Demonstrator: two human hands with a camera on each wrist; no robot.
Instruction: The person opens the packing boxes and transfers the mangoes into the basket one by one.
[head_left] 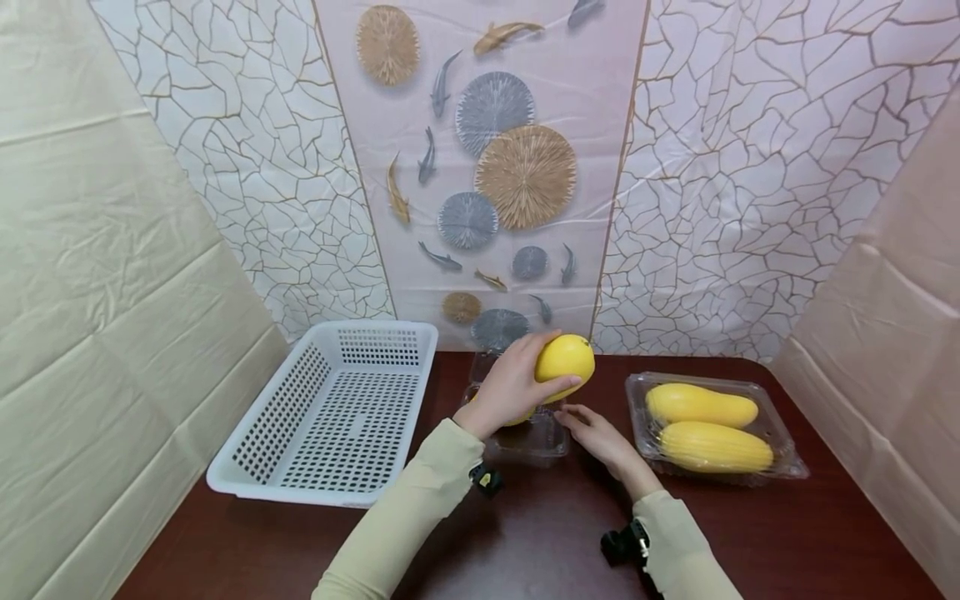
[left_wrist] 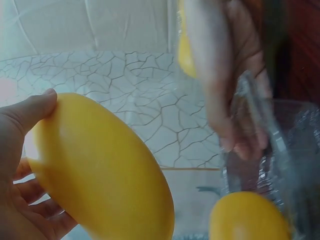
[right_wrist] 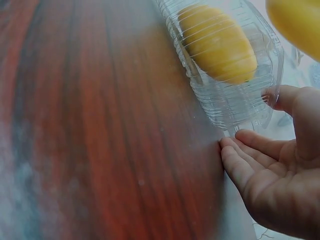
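Observation:
My left hand grips a smooth yellow oval melon, thumb on one side and fingers curled round the other. The melon is raised over a clear plastic container. In that container lies another yellow melon, partly hidden by the left hand in the head view. My right hand holds the container's near right edge. In the right wrist view its thumb lies on the rim, and the fingertips are at the outer wall.
A white perforated plastic basket stands on the left of the dark wooden table. To the right is a second clear container, with two yellow elongated fruits under film. A patterned cloth hangs behind the table.

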